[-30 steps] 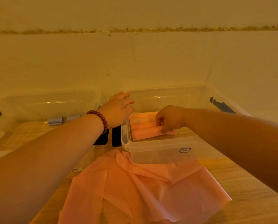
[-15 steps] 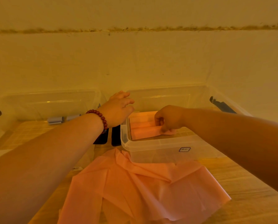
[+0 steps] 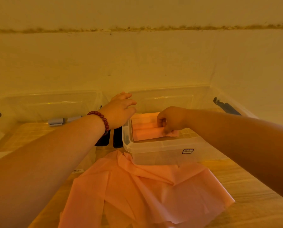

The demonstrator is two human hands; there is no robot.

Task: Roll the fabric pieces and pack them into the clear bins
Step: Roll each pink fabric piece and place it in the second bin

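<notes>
Rolls [image 3: 144, 125] of pink fabric sit side by side in the bin [image 3: 162, 153], just right of the frame's centre. The right hand [image 3: 172, 120] reaches in from the right edge with its fingers curled, and it pinches the right end of the front roll [image 3: 147, 133]. So the roll runs off to the left of the grip, lying flat along the bin floor beside the near wall. A little flap [image 3: 175, 133] of it pokes out on the right, under the hand.

The left hand [image 3: 121, 111], with a bead bracelet [image 3: 102, 119] on its wrist, is at the bin's back left corner. Its fingers are relaxed and point right, and it's holding nothing. Can't tell if it actually touches the rim.

Loose fabric [image 3: 137, 186] lies spread and creased on the table [image 3: 252, 186] at bottom centre, its far edge right up against the bin's front wall. Two big bins [image 3: 47, 104] stand behind, along the wall.

Compared with half a second ago, honestly almost nothing is different. Both hands are in the same spots and the right one still has the same pinch on the same roll. The flap sticks out just as it did, and the loose fabric hasn't shifted.
</notes>
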